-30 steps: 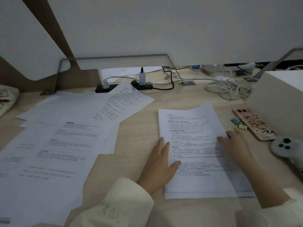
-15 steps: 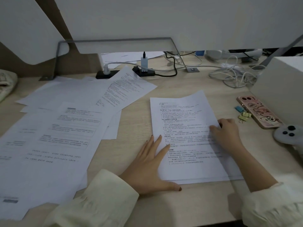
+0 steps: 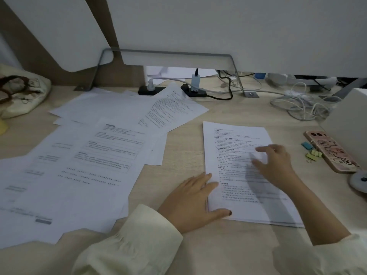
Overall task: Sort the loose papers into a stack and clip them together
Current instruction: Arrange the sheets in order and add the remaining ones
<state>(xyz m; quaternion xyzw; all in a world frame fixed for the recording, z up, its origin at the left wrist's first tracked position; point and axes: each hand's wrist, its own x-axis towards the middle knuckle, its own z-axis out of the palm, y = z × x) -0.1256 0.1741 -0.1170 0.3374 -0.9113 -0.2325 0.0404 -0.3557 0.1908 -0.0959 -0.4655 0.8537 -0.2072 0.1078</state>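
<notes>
Right hand [image 3: 276, 165] is now lifted off the right edge of the stack [image 3: 234, 147] and hangs blurred above it, fingers spread, nothing grasped. Left hand [image 3: 190, 201] is kept flat and released on the stack's left edge. The stack lies right of centre, near the front edge of the table [image 3: 184, 155]. Squaring is judged finished.

Counted:
- one stack
- about six loose papers [image 3: 95, 155] toward the left edge
- seemingly three clips [image 3: 311, 152] by the right edge

Nothing legible. Rows of small dark print are showing on the neat white paper stack [image 3: 234, 139] and the scattered white loose sheets [image 3: 99, 155], all too blurred to read. The pink cartoon-printed phone case [image 3: 333, 153] is showing drawings only.
</notes>
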